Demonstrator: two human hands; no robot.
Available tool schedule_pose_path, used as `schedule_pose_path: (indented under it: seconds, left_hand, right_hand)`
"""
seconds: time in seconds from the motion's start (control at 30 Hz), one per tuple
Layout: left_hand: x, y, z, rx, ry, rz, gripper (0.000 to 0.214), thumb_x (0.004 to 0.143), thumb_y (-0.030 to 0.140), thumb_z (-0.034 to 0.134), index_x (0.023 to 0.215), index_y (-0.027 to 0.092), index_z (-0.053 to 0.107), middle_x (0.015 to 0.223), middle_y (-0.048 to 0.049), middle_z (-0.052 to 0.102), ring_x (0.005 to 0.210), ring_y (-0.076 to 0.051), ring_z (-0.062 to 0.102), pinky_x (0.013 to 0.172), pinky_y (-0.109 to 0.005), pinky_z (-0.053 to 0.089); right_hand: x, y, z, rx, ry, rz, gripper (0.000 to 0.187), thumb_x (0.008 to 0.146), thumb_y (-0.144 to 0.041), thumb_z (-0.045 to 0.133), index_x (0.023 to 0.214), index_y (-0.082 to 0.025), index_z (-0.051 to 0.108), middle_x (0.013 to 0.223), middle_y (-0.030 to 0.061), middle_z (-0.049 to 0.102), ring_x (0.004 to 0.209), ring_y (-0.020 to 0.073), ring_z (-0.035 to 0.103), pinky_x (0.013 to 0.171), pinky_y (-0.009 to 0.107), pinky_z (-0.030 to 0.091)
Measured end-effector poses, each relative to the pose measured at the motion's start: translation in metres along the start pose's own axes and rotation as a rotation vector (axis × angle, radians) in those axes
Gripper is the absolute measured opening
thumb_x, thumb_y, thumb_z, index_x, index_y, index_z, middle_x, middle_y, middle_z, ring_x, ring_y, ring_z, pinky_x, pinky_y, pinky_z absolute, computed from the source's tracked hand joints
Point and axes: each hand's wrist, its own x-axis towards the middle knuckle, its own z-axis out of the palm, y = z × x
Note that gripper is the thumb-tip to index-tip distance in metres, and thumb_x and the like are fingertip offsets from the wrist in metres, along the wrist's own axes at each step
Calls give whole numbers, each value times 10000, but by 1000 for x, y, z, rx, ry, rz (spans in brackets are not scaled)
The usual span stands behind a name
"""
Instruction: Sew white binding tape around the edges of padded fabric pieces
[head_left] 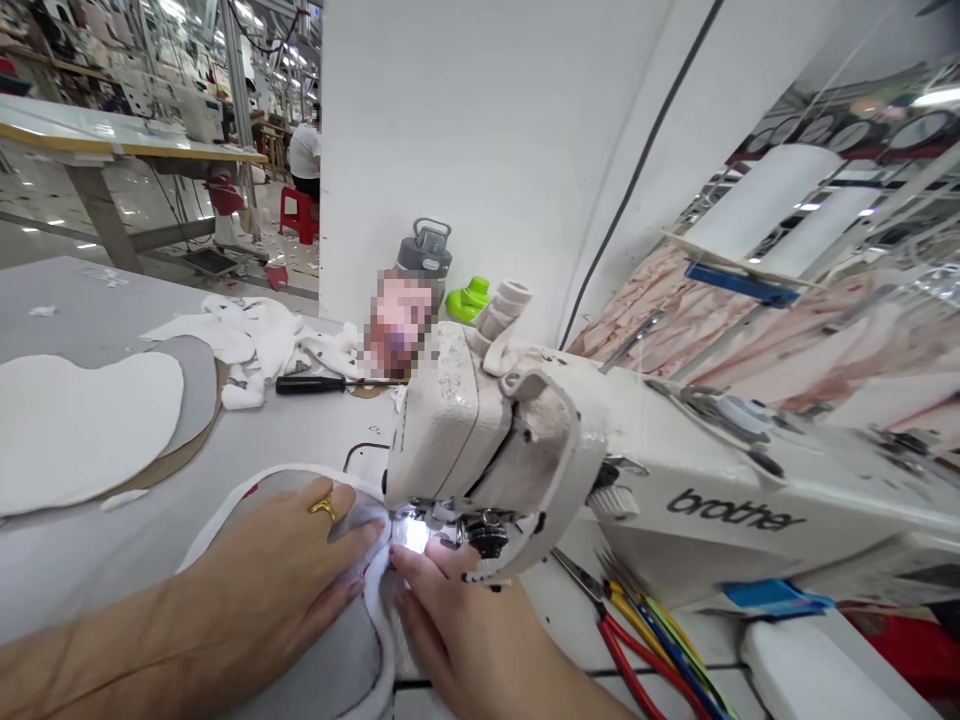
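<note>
My left hand [277, 570], with a gold ring on one finger, lies flat on a grey padded fabric piece [334, 665] edged in white. My right hand [457, 630] presses the same piece's white edge, just in front of the lit presser foot [442, 530] of a white Brother sewing machine [510, 450]. The fingertips of both hands nearly meet beside the foot. The needle is hidden behind the machine head and my fingers. Neither hand closes around anything.
On the grey table lie cut fabric shapes [75, 430], white scraps [255, 340] and a black-handled screwdriver [315, 384]. Red-handled pliers [637, 650] and coloured markers [675, 640] sit right of the machine. A white wall stands behind; a seated person [304, 150] is farther left.
</note>
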Motion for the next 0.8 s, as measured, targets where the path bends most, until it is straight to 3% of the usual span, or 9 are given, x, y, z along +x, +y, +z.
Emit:
schedule_pose_path:
  seconds: [0.2, 0.3, 0.4, 0.5, 0.67, 0.8]
  left_hand:
    - [-8, 1, 11, 35, 52, -13, 442, 950, 228, 341, 1215, 255, 694, 1104, -127, 676, 981, -327, 603, 793, -487, 486]
    - [-8, -9, 0, -55, 6, 52, 418, 902, 225, 433, 1226, 337, 672, 1142, -70, 661, 1011, -291, 606, 857, -466, 504]
    - [-6, -17, -14, -65, -89, 88, 409, 898, 251, 487, 1224, 434, 652, 1128, -36, 655, 984, -273, 626, 839, -456, 538]
    - [-5, -14, -17, -5, -127, 137, 384, 927, 282, 501, 1256, 407, 655, 1125, -61, 690, 982, -295, 664, 805, -457, 574]
    - [-12, 6, -2, 146, 49, 170, 388, 915, 286, 518, 1263, 273, 688, 1211, -121, 725, 1016, -328, 703, 822, -440, 595]
    - [-14, 16, 13, 113, 100, 124, 421, 897, 228, 443, 1227, 234, 704, 1251, -93, 723, 1072, -326, 688, 904, -484, 572]
  right_hand:
    - [0, 1, 5, -59, 13, 7, 336, 998, -239, 429, 1192, -133, 682, 899, 117, 750, 753, 272, 695, 663, 365, 518]
    - [-1, 2, 4, -95, -67, 23, 319, 1015, -282, 451, 1193, -141, 675, 798, 94, 739, 756, 264, 691, 702, 355, 521]
    - [-1, 2, -4, -19, -86, 27, 296, 1026, -319, 464, 1201, -191, 665, 850, 70, 733, 802, 248, 679, 728, 340, 503]
    - [1, 2, -14, 113, -128, -28, 239, 1009, -301, 501, 1172, -248, 667, 907, 26, 706, 776, 208, 649, 698, 319, 464]
    - [5, 3, -23, 182, -143, -44, 218, 1000, -236, 469, 1022, -226, 685, 865, 15, 665, 753, 178, 600, 704, 291, 426]
    - [4, 4, -23, 187, -162, -33, 207, 1000, -233, 469, 976, -220, 674, 843, 8, 641, 732, 162, 570, 671, 275, 388]
